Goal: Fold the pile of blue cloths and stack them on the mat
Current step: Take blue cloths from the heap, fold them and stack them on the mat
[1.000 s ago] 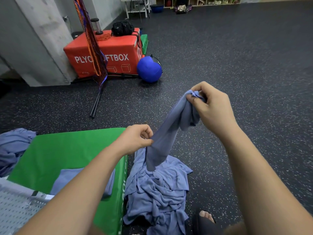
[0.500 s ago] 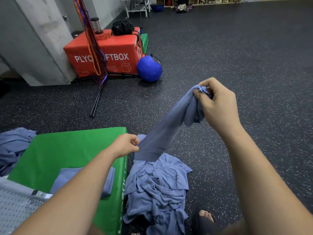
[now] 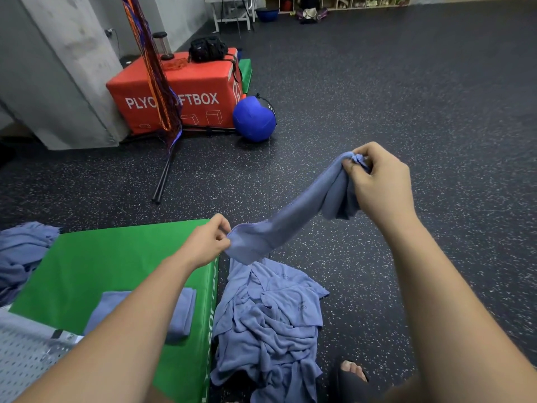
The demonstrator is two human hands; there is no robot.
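On the gym floor point(image 3: 406, 82), a cloth pile point(image 3: 270, 324) abuts the green mat point(image 3: 101, 266). The left hand point(image 3: 207, 242) and right hand point(image 3: 380, 184) pinch one blue cloth point(image 3: 290, 222) at its ends, apparently to spread it for folding.

Two hands show: one left hand point(image 3: 207, 242) and one right hand point(image 3: 377, 184). Between them hangs one stretched cloth point(image 3: 290, 225), pinched at each end. On the floor point(image 3: 406, 97) lies one crumpled pile point(image 3: 270, 321) of blue cloths; how many it holds cannot be told. A second heap point(image 3: 20, 251) lies at the left edge, likewise uncountable. One green mat point(image 3: 101, 271) carries one folded cloth point(image 3: 183, 312). Farther off stand one red box point(image 3: 197, 82), with one black bag point(image 3: 207, 49) on top, and one blue ball point(image 3: 252, 119) beside it. One foot point(image 3: 351, 376) in a dark sandal shows at the bottom.
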